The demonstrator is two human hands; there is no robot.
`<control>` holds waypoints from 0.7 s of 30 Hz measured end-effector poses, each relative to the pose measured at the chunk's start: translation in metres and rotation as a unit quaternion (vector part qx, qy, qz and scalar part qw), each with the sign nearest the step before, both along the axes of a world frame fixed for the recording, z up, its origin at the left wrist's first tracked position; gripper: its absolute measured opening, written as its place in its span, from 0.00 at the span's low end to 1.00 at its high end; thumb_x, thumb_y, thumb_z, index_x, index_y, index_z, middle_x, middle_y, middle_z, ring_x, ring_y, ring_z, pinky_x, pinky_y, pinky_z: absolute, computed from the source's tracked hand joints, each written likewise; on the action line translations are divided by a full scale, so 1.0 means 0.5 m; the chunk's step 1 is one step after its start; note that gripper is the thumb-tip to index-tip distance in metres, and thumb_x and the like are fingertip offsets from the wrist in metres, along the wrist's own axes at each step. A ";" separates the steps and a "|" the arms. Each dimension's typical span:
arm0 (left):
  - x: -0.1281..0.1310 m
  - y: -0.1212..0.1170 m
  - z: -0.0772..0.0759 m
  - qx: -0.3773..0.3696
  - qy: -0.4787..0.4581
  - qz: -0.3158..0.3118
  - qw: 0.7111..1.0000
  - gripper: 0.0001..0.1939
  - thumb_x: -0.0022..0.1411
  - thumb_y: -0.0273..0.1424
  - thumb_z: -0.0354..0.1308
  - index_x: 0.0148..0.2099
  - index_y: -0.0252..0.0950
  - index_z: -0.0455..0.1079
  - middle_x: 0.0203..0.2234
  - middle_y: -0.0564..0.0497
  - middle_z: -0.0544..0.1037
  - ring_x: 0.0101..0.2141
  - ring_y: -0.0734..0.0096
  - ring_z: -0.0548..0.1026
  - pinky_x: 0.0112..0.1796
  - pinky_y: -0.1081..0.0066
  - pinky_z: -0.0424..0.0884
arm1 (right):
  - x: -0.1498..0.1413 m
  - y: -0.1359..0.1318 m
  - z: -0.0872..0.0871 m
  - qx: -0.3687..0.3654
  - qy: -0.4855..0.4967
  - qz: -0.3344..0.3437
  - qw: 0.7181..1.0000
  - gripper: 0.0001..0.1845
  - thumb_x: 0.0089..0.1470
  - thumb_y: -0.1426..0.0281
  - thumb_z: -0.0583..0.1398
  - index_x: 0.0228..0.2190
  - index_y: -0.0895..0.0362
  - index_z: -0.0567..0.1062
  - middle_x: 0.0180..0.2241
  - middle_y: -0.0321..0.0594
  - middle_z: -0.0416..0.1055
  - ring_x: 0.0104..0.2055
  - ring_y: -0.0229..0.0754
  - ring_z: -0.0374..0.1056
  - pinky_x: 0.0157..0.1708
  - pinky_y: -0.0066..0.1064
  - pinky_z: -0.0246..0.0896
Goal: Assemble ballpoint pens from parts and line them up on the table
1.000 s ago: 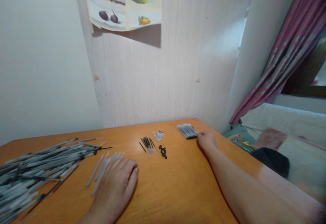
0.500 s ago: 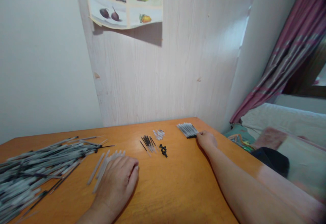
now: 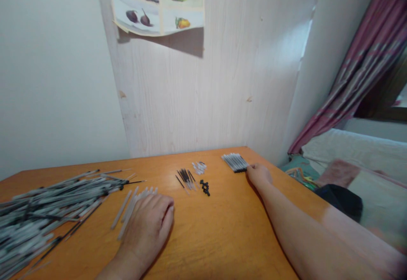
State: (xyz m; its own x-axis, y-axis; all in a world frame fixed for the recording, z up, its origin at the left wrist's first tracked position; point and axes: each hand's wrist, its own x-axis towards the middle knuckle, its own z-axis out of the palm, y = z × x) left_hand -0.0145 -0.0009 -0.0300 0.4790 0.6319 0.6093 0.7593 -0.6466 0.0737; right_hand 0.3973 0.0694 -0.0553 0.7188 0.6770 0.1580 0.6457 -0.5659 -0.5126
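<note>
My right hand (image 3: 259,174) reaches across the orange table (image 3: 222,237) to a neat row of assembled pens (image 3: 234,162) near the far right corner; its fingers are curled against the row's near end. My left hand (image 3: 146,227) lies palm down on the table, fingers together over a few clear pen barrels (image 3: 129,207). A big heap of grey pens and parts (image 3: 47,208) spreads at the left. Between the hands lie black refills (image 3: 185,177), small clear pieces (image 3: 199,168) and small black caps (image 3: 204,186).
A pale wood-grain panel (image 3: 206,93) with a fruit poster (image 3: 157,2) stands behind the table. To the right are a striped pink curtain (image 3: 362,59), bedding (image 3: 365,152) and a dark object (image 3: 340,201) below the table's right edge.
Both hands stay where they were. The view has shifted very slightly; nothing on the table has moved.
</note>
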 end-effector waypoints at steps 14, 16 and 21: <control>-0.002 -0.002 0.001 0.014 0.000 0.004 1.000 0.07 0.65 0.31 0.50 0.36 0.39 0.68 0.30 0.49 0.73 0.34 0.63 0.69 0.40 0.62 0.61 | 0.009 -0.009 0.001 0.031 -0.010 0.000 0.999 0.21 0.57 0.62 0.50 0.35 0.56 0.82 0.37 0.52 0.78 0.39 0.51 0.73 0.33 0.33 0.61; -0.001 -0.003 0.002 0.012 -0.001 0.005 1.000 0.08 0.65 0.31 0.49 0.36 0.39 0.69 0.30 0.49 0.74 0.34 0.63 0.69 0.40 0.62 0.61 | 0.004 -0.012 0.005 0.043 -0.016 0.000 0.999 0.21 0.58 0.62 0.50 0.36 0.57 0.81 0.39 0.52 0.78 0.40 0.51 0.72 0.33 0.32 0.60; 0.001 -0.002 0.005 0.003 -0.009 0.010 1.000 0.08 0.65 0.32 0.50 0.37 0.39 0.69 0.31 0.49 0.74 0.35 0.62 0.70 0.40 0.62 0.61 | -0.024 -0.019 0.023 0.092 -0.039 0.006 0.995 0.21 0.59 0.61 0.50 0.43 0.55 0.79 0.44 0.48 0.76 0.44 0.49 0.70 0.35 0.31 0.59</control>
State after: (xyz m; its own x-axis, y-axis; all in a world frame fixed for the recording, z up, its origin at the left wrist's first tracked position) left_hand -0.0141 -0.0019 -0.0276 0.4546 0.6376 0.6219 0.7711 -0.6312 0.0834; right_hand 0.3855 0.0600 -0.0440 0.6911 0.6403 0.3352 0.6943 -0.4595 -0.5539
